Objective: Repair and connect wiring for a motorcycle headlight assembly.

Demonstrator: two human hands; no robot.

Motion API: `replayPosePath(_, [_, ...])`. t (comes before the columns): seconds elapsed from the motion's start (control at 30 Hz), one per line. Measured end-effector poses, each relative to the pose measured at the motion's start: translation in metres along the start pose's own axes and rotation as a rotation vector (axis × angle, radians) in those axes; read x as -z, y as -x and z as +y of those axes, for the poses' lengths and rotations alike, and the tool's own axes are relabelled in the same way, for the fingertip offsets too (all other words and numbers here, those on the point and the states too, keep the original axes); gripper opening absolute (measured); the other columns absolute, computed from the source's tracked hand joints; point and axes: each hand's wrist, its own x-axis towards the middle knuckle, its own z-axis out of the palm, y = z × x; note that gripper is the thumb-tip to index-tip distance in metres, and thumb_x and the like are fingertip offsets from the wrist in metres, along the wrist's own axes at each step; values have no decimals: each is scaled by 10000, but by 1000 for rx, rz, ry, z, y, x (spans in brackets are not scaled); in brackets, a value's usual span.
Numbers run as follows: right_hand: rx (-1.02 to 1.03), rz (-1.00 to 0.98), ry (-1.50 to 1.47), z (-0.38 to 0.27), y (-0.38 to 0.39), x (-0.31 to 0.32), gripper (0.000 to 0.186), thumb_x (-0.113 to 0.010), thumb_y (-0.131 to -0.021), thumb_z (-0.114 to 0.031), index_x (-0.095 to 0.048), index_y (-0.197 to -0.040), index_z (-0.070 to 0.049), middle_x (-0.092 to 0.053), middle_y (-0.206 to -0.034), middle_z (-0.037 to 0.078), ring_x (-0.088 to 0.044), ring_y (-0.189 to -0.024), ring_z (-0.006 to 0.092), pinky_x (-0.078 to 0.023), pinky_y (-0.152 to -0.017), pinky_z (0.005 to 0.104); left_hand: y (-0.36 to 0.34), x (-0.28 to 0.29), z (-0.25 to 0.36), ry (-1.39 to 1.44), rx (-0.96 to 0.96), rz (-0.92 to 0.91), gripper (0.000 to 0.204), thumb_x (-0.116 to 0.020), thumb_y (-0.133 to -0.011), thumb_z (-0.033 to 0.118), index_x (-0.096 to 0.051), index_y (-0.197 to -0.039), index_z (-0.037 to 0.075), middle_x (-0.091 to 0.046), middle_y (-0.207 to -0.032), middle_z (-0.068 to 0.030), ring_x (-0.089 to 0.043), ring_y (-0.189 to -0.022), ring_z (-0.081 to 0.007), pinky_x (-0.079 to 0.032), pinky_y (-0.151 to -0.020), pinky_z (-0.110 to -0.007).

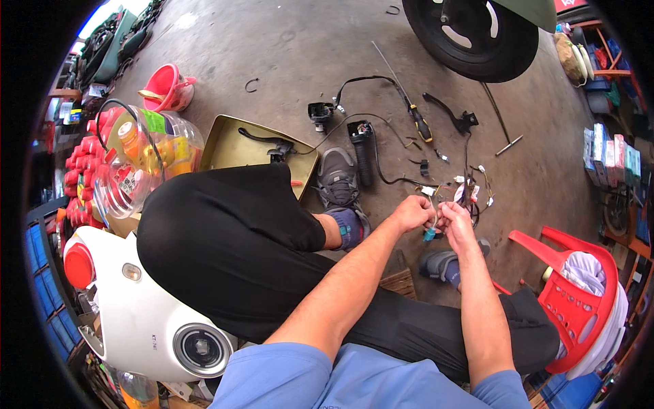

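My left hand (413,214) and my right hand (456,221) are close together, fingers pinched on thin wires between them. Just below the fingertips hangs a teal connector (429,234) on these wires. Beyond my right hand lies a tangle of wires with white connectors (469,193), partly hidden by the fingers. A black cable runs from it toward a black handlebar grip (366,155) near my shoe. Farther out lie a black switch housing (320,116), a yellow-and-black screwdriver (422,126) and a black lever (449,114) on its bracket.
At left, a metal tray (219,144) holds another lever (271,145); a red bucket (162,87), a clear plastic jar (128,184) and a white panel with a round lamp (153,327) stand near it. A wheel (477,41) is ahead, a red chair (579,300) at right.
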Motion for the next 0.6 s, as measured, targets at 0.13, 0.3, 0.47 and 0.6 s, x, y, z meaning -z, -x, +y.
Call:
replayPosePath(0.13, [-3, 14, 1, 0, -1, -1, 101, -527, -899, -137, -569, -954, -63, -575, -747, -2, -514, -582, 81, -442, -579, 235, 1, 1, 1, -30, -7, 1, 102, -583, -811, 135, -590, -801, 34, -615, -706, -22, -607, -610, -106, -447, -532, -229])
replayPosePath(0.3, [4, 2, -3, 1, -2, 1, 96, -527, -898, -128, -572, -948, -60, -580, -751, -1, -513, -581, 81, -451, -578, 238, 0, 0, 1, -13, 1, 9, 102, -587, -813, 135, -589, -803, 34, -616, -706, -22, -609, -610, -109, -450, -531, -231])
replayPosePath(0.47, [6, 3, 22, -2, 0, 0, 104, -533, -896, -139, -573, -953, -63, -583, -752, -7, -516, -584, 77, -449, -575, 239, -1, 0, -1, -16, 3, 5, 101, -588, -814, 136, -589, -806, 36, -616, -707, -24, -611, -610, -109, -451, -529, -232])
replayPosePath(0.6, [2, 14, 25, -5, 4, -4, 114, -540, -895, -157, -574, -958, -68, -585, -752, -14, -518, -588, 73, -446, -575, 238, -1, 0, 0, -8, 5, 7, 93, -589, -810, 133, -588, -807, 40, -619, -710, -24, -617, -616, -108, -446, -527, -228])
